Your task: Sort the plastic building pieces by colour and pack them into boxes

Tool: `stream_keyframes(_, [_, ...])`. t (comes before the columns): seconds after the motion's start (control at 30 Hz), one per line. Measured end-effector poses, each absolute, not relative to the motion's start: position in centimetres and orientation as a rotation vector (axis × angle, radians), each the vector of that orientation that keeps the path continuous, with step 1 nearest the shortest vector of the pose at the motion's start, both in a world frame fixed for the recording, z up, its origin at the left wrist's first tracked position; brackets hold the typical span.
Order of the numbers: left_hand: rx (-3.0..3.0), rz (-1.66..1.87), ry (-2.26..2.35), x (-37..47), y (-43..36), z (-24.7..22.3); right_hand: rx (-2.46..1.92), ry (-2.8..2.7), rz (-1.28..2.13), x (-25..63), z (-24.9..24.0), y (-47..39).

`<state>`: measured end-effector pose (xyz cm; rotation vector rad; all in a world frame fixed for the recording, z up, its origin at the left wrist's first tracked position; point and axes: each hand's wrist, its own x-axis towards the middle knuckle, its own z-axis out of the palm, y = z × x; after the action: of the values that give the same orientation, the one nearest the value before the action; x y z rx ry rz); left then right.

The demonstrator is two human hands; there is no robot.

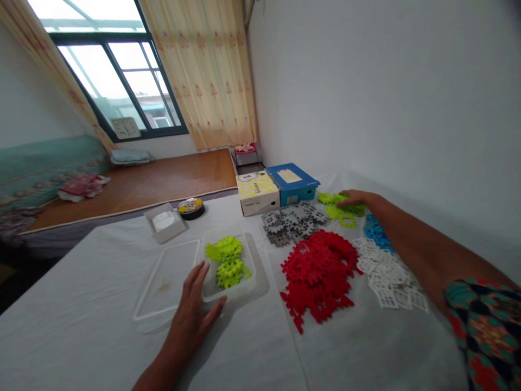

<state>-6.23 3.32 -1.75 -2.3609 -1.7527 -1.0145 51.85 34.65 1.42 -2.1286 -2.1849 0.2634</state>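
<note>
The see-through tub (249, 251) sits flat on the white cloth of the desk (101, 304), with its open top facing up. It is a box with round corners. The left hand (194, 312) is at its near left side, with the fingers by the rim. In the tub are bright yellow-green pieces (230, 271), flat with bumpy edges like little gears. They lie in two messy heaps, one behind the other, and the heaps touch.

More pieces just like them make a loose green pile (347, 218) at the far right of the desk, near the wall. Some lie flat and some overlap. The right hand (353, 199) is on this pile and hides part of it.
</note>
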Motion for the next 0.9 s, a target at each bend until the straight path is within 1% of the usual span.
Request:
stream_keyframes(0.2, [-2.374,-0.999,-1.748,-6.2,3.3,-1.7,-2.284,-2.101,0.214,51.0,1.0,34.4])
stream_keyframes(0.6, [-2.411,-0.977,-1.752,-6.3,3.3,-1.7,-2.226,-2.088,0.0,49.3,0.3,32.0])
stream_keyframes(0.73, [-2.413,-0.981,-1.742,-6.2,3.3,-1.7,-2.192,-2.053,-0.026,49.4,1.0,31.5])
stream_keyframes(0.9, [-2.422,-0.992,-1.705,-6.1,3.3,-1.7,-2.156,-1.947,-0.055,50.2,3.1,30.8])
